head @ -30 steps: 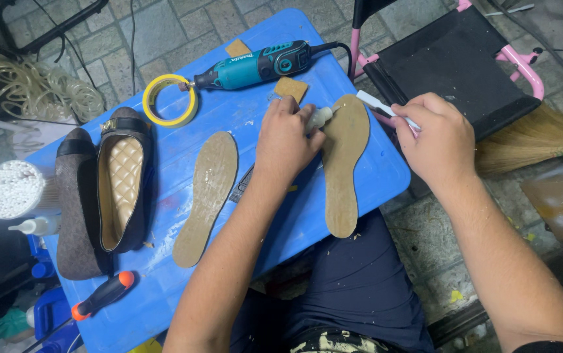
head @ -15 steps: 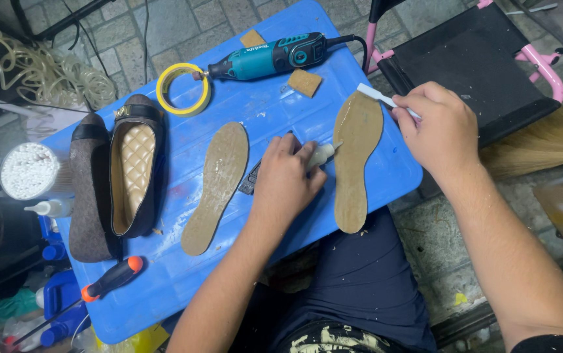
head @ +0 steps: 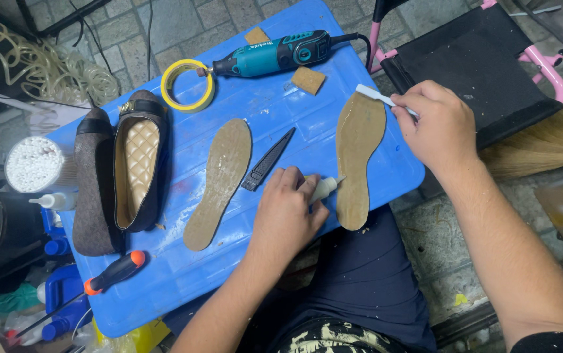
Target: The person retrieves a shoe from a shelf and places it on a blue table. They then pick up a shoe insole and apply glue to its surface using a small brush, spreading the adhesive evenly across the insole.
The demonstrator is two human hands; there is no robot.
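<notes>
My left hand [head: 286,212] grips a small glue tube [head: 326,189] whose nozzle touches the lower part of a tan insole [head: 358,157] lying on the right of the blue board [head: 281,111]. My right hand [head: 440,127] holds a thin white spatula [head: 374,95] over that insole's top end. A second tan insole [head: 219,180] lies in the middle of the board, with a black file-like tool [head: 267,160] between the two.
Two black flat shoes [head: 119,176] lie at the board's left. A teal rotary tool [head: 275,53], yellow tape ring [head: 187,85], sanding blocks [head: 308,80] sit at the top. An orange-handled screwdriver [head: 113,272] lies bottom left. A black and pink stool [head: 484,65] stands right.
My left hand slid down the right insole from its top toward its lower part with the glue tube. The right hand stays near the insole's top with the spatula.
</notes>
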